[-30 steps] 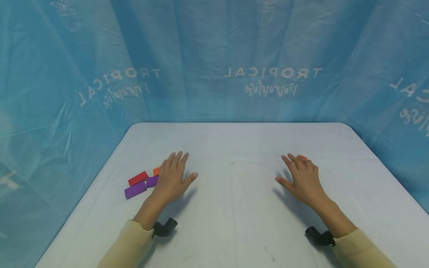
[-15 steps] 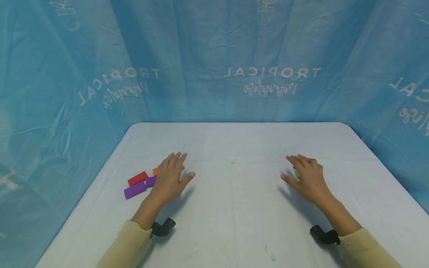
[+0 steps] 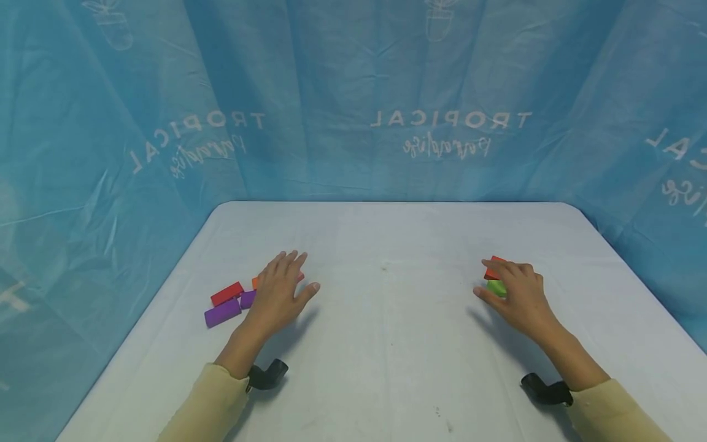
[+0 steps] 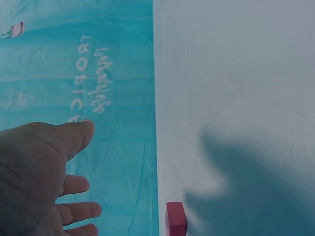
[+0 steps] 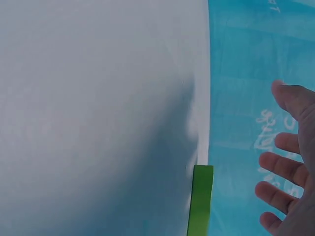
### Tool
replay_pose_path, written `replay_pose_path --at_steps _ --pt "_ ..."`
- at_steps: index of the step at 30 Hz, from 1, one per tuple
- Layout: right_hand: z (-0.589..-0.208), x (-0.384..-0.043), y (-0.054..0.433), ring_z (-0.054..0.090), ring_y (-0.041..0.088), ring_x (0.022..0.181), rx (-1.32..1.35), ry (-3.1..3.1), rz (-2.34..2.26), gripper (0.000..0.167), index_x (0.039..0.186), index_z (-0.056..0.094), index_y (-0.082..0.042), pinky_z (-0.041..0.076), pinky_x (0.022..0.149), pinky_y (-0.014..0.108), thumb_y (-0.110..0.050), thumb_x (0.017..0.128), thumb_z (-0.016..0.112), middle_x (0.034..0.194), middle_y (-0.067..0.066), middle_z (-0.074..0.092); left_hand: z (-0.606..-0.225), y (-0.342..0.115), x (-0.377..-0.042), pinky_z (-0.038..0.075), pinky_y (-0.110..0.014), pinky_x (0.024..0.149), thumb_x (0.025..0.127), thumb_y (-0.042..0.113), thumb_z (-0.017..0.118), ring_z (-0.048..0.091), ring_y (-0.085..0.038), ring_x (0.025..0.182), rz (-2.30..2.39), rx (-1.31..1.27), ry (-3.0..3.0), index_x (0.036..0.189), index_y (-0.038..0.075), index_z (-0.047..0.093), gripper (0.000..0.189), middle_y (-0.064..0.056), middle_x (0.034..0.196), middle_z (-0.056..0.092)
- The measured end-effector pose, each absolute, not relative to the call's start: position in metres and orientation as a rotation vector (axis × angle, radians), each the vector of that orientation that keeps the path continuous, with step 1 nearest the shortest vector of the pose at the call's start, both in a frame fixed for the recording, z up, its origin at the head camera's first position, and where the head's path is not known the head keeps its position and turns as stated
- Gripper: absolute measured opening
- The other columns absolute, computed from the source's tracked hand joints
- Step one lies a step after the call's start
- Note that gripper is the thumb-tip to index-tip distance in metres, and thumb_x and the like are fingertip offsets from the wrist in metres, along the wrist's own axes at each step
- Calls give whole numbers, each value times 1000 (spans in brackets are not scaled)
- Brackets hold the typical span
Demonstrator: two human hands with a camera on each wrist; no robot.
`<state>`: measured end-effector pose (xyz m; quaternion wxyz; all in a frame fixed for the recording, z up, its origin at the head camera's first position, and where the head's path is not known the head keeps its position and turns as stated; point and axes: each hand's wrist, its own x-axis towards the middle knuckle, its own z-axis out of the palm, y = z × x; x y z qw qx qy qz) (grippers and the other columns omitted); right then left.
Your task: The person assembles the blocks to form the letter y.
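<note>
My left hand (image 3: 278,301) hovers above the left side of the table with fingers spread and nothing held. Beneath and beside it lie a red block (image 3: 227,293), a purple block (image 3: 223,313), a second purple block (image 3: 248,299) and an orange block (image 3: 255,282), the last two partly covered by the hand. A pinkish-red block (image 4: 175,219) shows in the left wrist view. On the right, my right hand (image 3: 521,301) is held over the table, fingers loosely extended and holding nothing. Partly hidden behind its thumb and fingers are a red-orange block (image 3: 490,274) and a green block (image 5: 201,199).
A white-covered table (image 3: 386,344) stretches between the hands. Blue printed curtain (image 3: 353,159) hangs behind it and along both sides. A black wrist-camera mount (image 3: 269,374) sits at the left cuff, another black mount (image 3: 544,390) at the right.
My right hand has shifted rightward, exposing the green block and more of the red-orange one. The left hand has drifted slightly left, and a bit of the pinkish-red block shows past its fingers.
</note>
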<state>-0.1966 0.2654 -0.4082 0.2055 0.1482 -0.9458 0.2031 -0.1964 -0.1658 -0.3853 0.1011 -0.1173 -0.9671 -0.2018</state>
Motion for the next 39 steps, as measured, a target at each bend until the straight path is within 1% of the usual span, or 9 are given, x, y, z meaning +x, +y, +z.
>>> replay_pose_path --at_steps 6,13,24,31,39 --pt "-410 -199 270 44 44 105 411 -2628 575 56 126 55 -5 28 83 60 -26 79 74 120 24 58 -388 -167 -196 16 -61 111 90 37 58 19 -38 142 -605 -336 -2847 146 9 33 67 -18 152 30" --pt "-410 -200 274 43 44 107 403 -2641 573 57 128 53 -5 28 82 59 -27 79 74 120 25 57 -389 -170 -194 16 -61 111 90 38 57 17 -37 143 -618 -310 -2864 146 11 31 68 -16 153 28" --pt "-409 -203 275 42 46 107 388 -2661 582 57 128 53 -4 28 82 60 -27 80 73 121 26 57 -390 -175 -192 16 -60 111 90 37 59 18 -38 142 -615 -290 -2857 146 10 31 68 -17 152 29" --pt "-408 -200 282 41 47 108 370 -2680 617 58 129 52 -3 28 84 62 -27 80 73 120 28 56 -389 -179 -194 15 -59 112 90 39 58 17 -36 143 -632 -288 -2883 147 12 30 69 -15 153 28" --pt "-410 -200 292 42 45 105 354 -2708 660 58 127 53 0 29 83 59 -26 80 74 119 28 56 -391 -189 -201 18 -60 110 89 37 61 20 -38 141 -630 -354 -2883 145 10 35 68 -17 150 33"
